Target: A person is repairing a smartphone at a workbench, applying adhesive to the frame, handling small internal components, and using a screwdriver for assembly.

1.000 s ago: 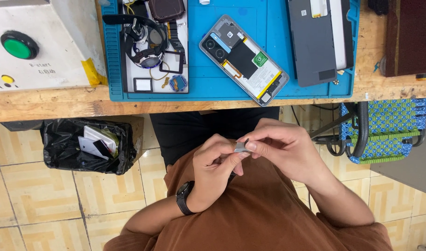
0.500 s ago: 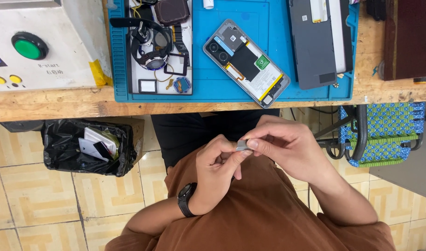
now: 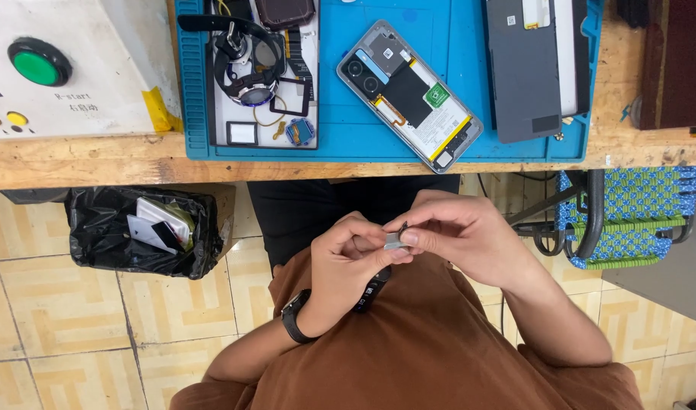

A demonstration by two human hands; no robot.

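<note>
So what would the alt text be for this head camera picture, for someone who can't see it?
Seen from above, a person's left hand and right hand pinch a small grey part together above their lap. Ahead on the wooden bench, a blue work mat holds an opened smartphone, with a black-lined waste bin below.

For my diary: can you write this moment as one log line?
left hand and right hand: pinching small grey part | opened phone: on blue mat

Opened phone (image 3: pixel 409 95) on blue mat (image 3: pixel 333 137), perhaps scrap-filled black bin bag (image 3: pixel 139 231)
</note>
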